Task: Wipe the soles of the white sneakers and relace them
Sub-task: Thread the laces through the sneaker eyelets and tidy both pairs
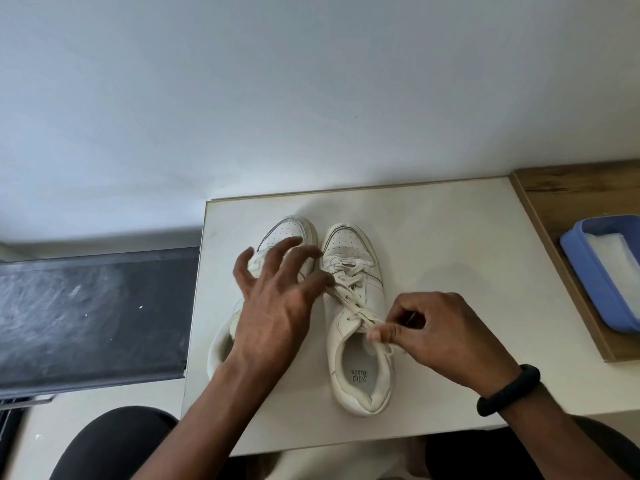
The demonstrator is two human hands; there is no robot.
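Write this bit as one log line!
step: relacing | right hand: pinches lace of right-side sneaker | left hand: spread over left-side sneaker

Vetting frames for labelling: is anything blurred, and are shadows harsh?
Head view: the left hand is slightly motion-blurred over one sneaker; the right hand, pinching a lace, is sharper; light is soft, with faint shadows on the table.
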